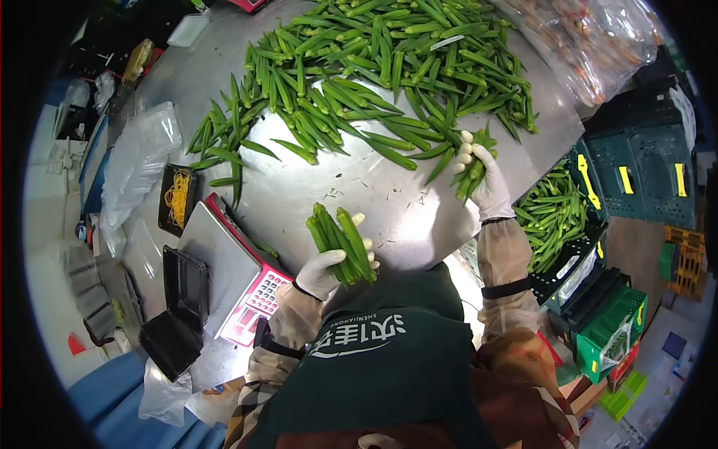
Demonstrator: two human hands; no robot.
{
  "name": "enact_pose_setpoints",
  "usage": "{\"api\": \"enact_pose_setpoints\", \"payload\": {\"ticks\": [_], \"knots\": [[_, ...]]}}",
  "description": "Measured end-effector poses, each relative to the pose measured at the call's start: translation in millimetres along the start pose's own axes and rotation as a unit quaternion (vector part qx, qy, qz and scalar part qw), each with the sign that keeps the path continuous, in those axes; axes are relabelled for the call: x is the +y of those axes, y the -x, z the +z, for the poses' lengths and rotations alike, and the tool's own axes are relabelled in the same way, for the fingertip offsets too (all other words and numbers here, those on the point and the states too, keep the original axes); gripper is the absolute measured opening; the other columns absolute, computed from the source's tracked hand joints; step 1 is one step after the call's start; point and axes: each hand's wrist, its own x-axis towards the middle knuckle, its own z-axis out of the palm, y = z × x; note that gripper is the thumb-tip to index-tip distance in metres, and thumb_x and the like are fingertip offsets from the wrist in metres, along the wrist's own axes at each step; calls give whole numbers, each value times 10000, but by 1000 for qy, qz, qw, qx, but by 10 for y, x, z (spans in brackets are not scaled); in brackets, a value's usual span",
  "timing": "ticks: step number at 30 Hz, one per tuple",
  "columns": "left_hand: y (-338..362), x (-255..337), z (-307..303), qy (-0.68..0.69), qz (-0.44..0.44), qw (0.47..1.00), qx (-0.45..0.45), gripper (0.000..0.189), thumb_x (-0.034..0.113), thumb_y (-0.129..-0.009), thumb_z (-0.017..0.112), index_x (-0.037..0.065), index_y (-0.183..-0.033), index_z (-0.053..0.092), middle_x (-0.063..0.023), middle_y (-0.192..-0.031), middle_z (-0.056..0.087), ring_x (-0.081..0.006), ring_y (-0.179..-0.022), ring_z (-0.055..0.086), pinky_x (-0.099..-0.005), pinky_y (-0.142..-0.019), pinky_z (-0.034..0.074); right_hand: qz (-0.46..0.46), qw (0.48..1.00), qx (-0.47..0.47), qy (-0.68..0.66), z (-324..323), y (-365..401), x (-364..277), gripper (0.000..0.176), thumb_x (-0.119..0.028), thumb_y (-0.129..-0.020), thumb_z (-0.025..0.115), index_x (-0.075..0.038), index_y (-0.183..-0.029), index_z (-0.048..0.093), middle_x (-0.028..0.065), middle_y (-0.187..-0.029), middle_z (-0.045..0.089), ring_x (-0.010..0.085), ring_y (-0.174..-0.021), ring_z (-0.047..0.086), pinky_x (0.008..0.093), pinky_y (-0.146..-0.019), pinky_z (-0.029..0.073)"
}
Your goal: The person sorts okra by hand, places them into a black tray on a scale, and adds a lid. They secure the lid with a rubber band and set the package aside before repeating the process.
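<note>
Grips a bundle [340, 241] of okra upright in the gloved left hand [321, 273], fingers clenched round the lower ends, just above the near edge of the table [351, 187]. Closes the gloved right hand [486, 183] on a few more pods [473, 168] at the near fringe of the pile [374, 67], well to the right of the bundle.

Looks, as a judgement, to be at an early stage: one handful gathered, a second small one in the other hand, and the great pile spread across the far half of the table. Shows nothing on the plate of the scale [217, 258] just left of the left hand, and nothing in the open black tray [179, 307] beside it. Shows a box of yellow bands [178, 198] past the scale, and more okra in a crate [553, 213] to the right, below the table edge.

Hides the bundle's lower ends inside the glove, so cannot give a count. Covers part of the scale's keypad with the left forearm; shows no readable display. Cannot tell whether the pods in the right hand touch the table. Loses the corners to the dark rim of the lens.
</note>
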Motion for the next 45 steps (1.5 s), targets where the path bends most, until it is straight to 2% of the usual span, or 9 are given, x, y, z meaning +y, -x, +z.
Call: {"api": "enact_pose_setpoints", "payload": {"ticks": [8, 13, 17, 20, 21, 25, 32, 39, 45], "knots": [[124, 66, 59, -47, 27, 997, 60, 772, 85, -777, 679, 73, -1456, 314, -161, -1149, 607, -319, -1005, 632, -478, -946, 490, -92, 901, 162, 392, 484, 341, -234, 388, -126, -920, 620, 47, -1260, 547, 163, -1118, 659, 231, -948, 679, 367, -851, 561], [183, 89, -78, -52, 58, 992, 100, 665, 20, -758, 677, 65, -1365, 411, -152, -1109, 620, -305, -966, 636, -453, -916, 506, -32, 141, 461, 876, -465, 1303, -1524, 304, -292, -831, 681, -86, -1054, 700, 139, -845, 711, 305, -820, 693, 406, -709, 520], [100, 40, -72, -30, 57, 992, 107, 609, -5, -758, 670, 66, -1319, 443, -146, -1089, 621, -299, -961, 637, -449, -890, 520, -186, 293, 389, 854, -379, 1261, -1402, 283, -258, -852, 678, -55, -1048, 703, 145, -857, 717, 269, -741, 691, 344, -700, 511], [40, 23, 25, -40, 24, 996, 72, 618, -1, -754, 678, 46, -1323, 442, -156, -1069, 626, -316, -975, 637, -449, -893, 516, -307, 675, 280, 610, 33, 547, -559, 252, -140, -832, 690, -14, -1051, 693, 147, -1005, 714, 188, -885, 676, 307, -773, 500], [40, 25, 79, -44, 10, 997, 59, 621, 0, -752, 681, 39, -1324, 441, -158, -1065, 627, -320, -979, 638, -448, -895, 514, -264, 470, 246, 805, 150, 370, -425, 270, -171, -835, 685, -56, -1080, 688, 152, -1025, 696, 270, -920, 673, 324, -801, 506], [82, 13, 205, -81, -2, 996, 41, 638, 15, -752, 692, 16, -1333, 429, -196, -1113, 634, -343, -1011, 635, -466, -918, 502, -293, 342, 166, 877, 18, -474, 109, 246, -219, -831, 699, -61, -1019, 678, 122, -952, 679, 356, -914, 630, 368, -798, 508], [277, 20, 154, -36, 25, 997, 65, 616, 37, -768, 686, 48, -1331, 436, -195, -1138, 627, -349, -1044, 619, -485, -955, 480, -160, 641, 175, 730, 551, -86, -221, 352, -69, -812, 652, 7, -1155, 643, 160, -971, 714, 234, -900, 691, 321, -796, 519], [232, 32, 140, 8, -5, 1000, 15, 658, 187, -830, 639, 47, -1412, 366, -265, -1322, 513, -406, -1228, 515, -554, -1047, 406, -200, 336, 225, 893, -25, -210, 111, 515, -271, -745, 709, -36, -1194, 615, 180, -940, 702, 340, -931, 670, 405, -829, 524], [232, 29, 117, 7, 4, 1000, 4, 632, 206, -826, 649, 41, -1384, 404, -235, -1213, 580, -368, -1150, 571, -519, -1001, 459, -24, 501, 265, 824, 574, -81, 3, 465, -195, -714, 713, -101, -1157, 608, 162, -1181, 626, 342, -1051, 607, 416, -883, 504]]}}
